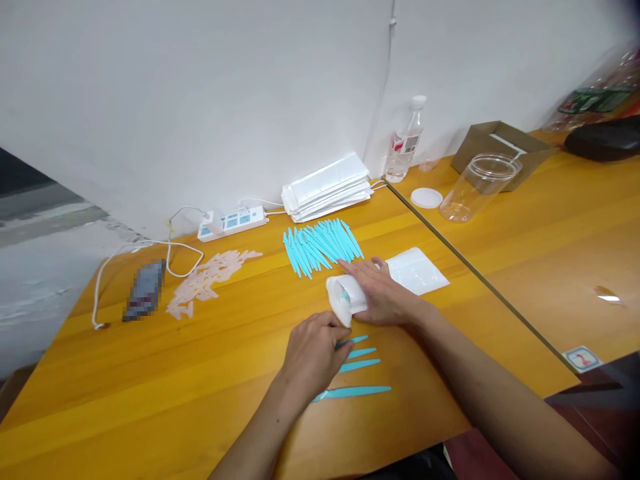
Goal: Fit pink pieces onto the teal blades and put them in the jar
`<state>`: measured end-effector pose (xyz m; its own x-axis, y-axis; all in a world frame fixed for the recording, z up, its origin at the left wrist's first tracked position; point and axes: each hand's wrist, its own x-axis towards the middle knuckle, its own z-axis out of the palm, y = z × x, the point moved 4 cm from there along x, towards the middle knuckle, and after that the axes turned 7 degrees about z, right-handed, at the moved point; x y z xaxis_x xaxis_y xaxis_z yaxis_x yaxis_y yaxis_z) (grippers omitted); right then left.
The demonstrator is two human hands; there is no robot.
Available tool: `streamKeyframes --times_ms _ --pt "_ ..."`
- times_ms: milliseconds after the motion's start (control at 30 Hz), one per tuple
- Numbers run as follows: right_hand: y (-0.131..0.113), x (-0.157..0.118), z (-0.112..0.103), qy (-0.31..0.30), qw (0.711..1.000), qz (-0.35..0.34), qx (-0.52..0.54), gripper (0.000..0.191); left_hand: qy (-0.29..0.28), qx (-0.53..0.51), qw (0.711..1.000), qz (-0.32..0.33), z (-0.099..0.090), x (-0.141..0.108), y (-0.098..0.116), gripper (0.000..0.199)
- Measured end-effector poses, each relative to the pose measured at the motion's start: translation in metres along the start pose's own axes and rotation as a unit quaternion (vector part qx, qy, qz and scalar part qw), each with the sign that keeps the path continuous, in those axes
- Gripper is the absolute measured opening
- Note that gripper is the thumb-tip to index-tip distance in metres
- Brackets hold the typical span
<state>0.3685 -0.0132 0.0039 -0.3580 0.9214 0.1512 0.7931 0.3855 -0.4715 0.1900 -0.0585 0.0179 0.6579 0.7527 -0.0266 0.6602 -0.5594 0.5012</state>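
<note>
My right hand (377, 290) is wrapped round a white pouch (357, 293), whose mouth gapes toward the left; a bit of blue shows inside. Close to the pouch's lower lip, my left hand (315, 350) has its fingers drawn together. Whatever it pinches is hidden by the fingers. Under and beside it lies a loose row of slim blue tapered pieces (357, 391) that look like eyebrow razors. A larger pile of the same blue pieces (323, 245) is spread beyond the hands. A flat white pouch (417, 270) lies by my right wrist.
Pale pink slim pieces (210, 277) lie at left, near a blurred dark object (145, 290) and a cable. A power strip (233, 223) and stacked white pouches (327, 187) line the wall. At right stand a bottle (405, 143), clear jar (475, 190), lid (427, 198) and cardboard box (463, 150).
</note>
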Motion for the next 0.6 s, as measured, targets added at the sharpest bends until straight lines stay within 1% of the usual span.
streamKeyframes --times_ms 33,100,167,200,233,267,300,367,400,433,467,533,600 --pt "0.001 -0.001 0.0 -0.003 1.0 0.001 -0.005 0.095 -0.014 0.018 1.0 0.006 0.003 0.002 0.003 0.012" --pt "0.002 -0.002 0.0 -0.007 1.0 0.005 -0.007 0.094 -0.017 0.033 0.999 0.014 0.005 0.004 0.006 0.012" --pt "0.002 -0.002 -0.001 -0.007 1.0 0.007 0.006 0.093 0.002 0.01 0.999 0.035 -0.004 0.002 0.007 0.013" --pt "0.002 -0.002 -0.001 -0.003 1.0 0.008 0.017 0.093 0.024 -0.018 0.999 0.045 -0.012 -0.001 0.006 0.014" --pt "0.002 -0.002 -0.002 0.002 1.0 0.009 0.029 0.093 0.061 -0.058 0.995 0.045 -0.023 -0.005 0.003 0.015" --pt "0.002 -0.002 -0.003 0.008 0.999 0.01 0.041 0.092 0.113 -0.106 0.987 0.031 -0.035 -0.01 -0.002 0.02" --pt "0.002 -0.001 -0.003 0.012 0.999 0.011 0.051 0.092 0.174 -0.158 0.972 0.004 -0.048 -0.016 -0.009 0.027" --pt "0.001 -0.001 -0.003 0.016 0.998 0.011 0.064 0.092 0.3 -0.24 0.921 -0.065 -0.068 -0.027 -0.025 0.041" --pt "0.0 0.0 -0.003 0.014 0.998 0.009 0.068 0.093 0.346 -0.268 0.894 -0.092 -0.074 -0.032 -0.033 0.044" --pt "-0.001 0.0 -0.002 0.013 0.997 0.007 0.072 0.093 0.374 -0.287 0.875 -0.11 -0.075 -0.034 -0.039 0.043" --pt "-0.002 0.0 -0.001 0.011 0.997 0.004 0.076 0.093 0.382 -0.297 0.867 -0.121 -0.072 -0.034 -0.043 0.041" --pt "-0.004 0.0 0.0 0.013 0.997 0.003 0.081 0.093 0.364 -0.304 0.87 -0.134 -0.057 -0.027 -0.046 0.036" --pt "-0.006 0.0 0.001 0.02 0.996 0.005 0.082 0.093 0.332 -0.301 0.884 -0.132 -0.034 -0.013 -0.042 0.031"
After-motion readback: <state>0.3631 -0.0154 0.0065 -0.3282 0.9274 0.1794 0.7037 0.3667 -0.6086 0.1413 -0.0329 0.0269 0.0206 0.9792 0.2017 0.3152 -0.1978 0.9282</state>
